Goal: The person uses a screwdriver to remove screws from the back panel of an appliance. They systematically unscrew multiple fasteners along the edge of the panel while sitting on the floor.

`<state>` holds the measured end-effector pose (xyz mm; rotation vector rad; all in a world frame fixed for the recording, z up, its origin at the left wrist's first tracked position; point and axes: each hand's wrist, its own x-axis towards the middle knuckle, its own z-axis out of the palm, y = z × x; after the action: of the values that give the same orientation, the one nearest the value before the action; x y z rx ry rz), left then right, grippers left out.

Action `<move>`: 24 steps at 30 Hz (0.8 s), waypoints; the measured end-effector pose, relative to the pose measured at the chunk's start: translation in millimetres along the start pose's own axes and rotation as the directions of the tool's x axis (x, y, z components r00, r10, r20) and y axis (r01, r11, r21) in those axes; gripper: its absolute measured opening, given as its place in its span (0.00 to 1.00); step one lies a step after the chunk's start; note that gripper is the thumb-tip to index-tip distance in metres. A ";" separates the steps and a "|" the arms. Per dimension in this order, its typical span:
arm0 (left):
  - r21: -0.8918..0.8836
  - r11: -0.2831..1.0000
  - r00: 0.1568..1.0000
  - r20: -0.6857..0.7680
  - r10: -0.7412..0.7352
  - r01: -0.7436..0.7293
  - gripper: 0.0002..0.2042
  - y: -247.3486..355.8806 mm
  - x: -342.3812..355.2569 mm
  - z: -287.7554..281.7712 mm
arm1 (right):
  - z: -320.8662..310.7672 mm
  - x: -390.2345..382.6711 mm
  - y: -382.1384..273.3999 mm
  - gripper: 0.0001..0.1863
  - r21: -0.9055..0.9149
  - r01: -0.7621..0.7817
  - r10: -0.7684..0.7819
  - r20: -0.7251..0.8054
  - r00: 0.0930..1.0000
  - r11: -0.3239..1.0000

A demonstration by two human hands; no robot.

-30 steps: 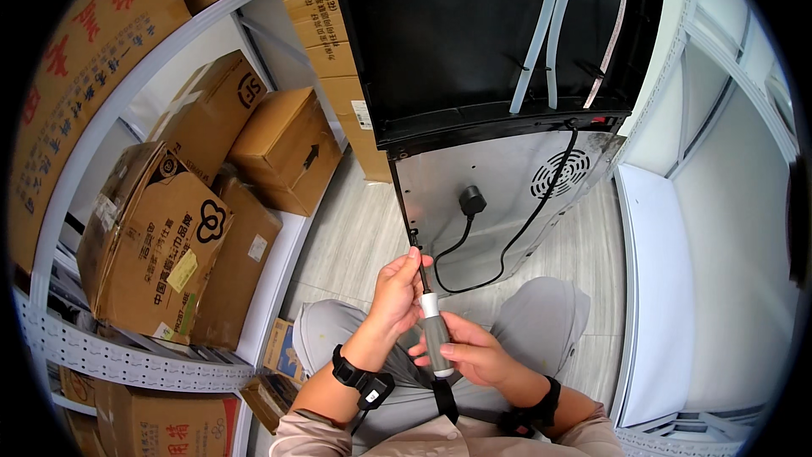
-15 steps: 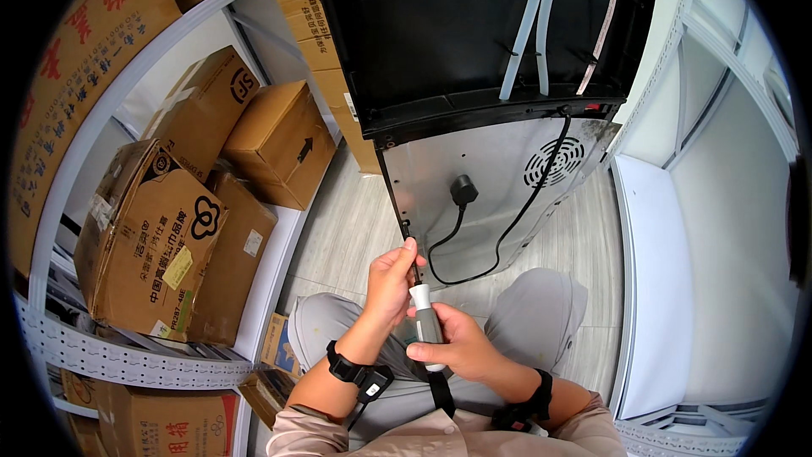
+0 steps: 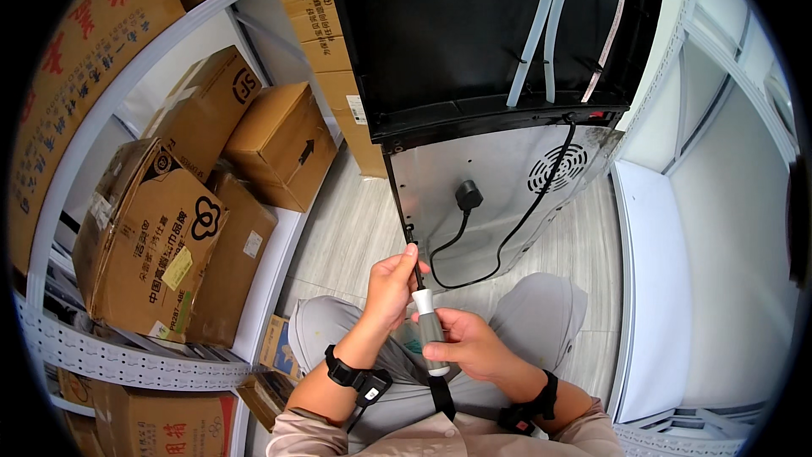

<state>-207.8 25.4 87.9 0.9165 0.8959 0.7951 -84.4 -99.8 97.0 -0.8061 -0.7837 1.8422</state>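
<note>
Near lettered cartons [image 3: 156, 241], right hand [image 3: 471, 345] gripping grey screwdriver [image 3: 430, 326], left hand [image 3: 391, 289] pinching its shaft [image 3: 419, 280]

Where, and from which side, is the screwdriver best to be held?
Probably by its thick grey handle, from the right, where the right hand holds it: the handle is wide and is the nearest part. The thin dark shaft, directed toward the metal panel, offers less to grip, and the left hand occupies it.
</note>
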 end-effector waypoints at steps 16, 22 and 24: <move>-0.052 0.999 0.998 0.069 0.012 -0.008 0.21 0.7 -0.6 0.0 | 1.2 -3.9 -6.6 0.25 0.118 -0.007 0.002 0.048 0.999 0.993; 0.028 0.998 0.999 0.026 0.047 -0.048 0.21 -4.0 -0.2 0.0 | 1.7 1.8 0.4 0.27 -0.063 -0.012 0.011 -0.001 1.000 0.998; -0.014 0.997 0.997 0.039 0.074 -0.073 0.20 -7.8 0.8 -0.7 | -1.5 1.0 6.4 0.25 -0.021 0.038 -0.037 0.021 0.999 0.999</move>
<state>-206.6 23.2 80.4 0.9554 0.8261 0.8423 -86.7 -100.9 90.9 -0.7820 -0.8276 1.8142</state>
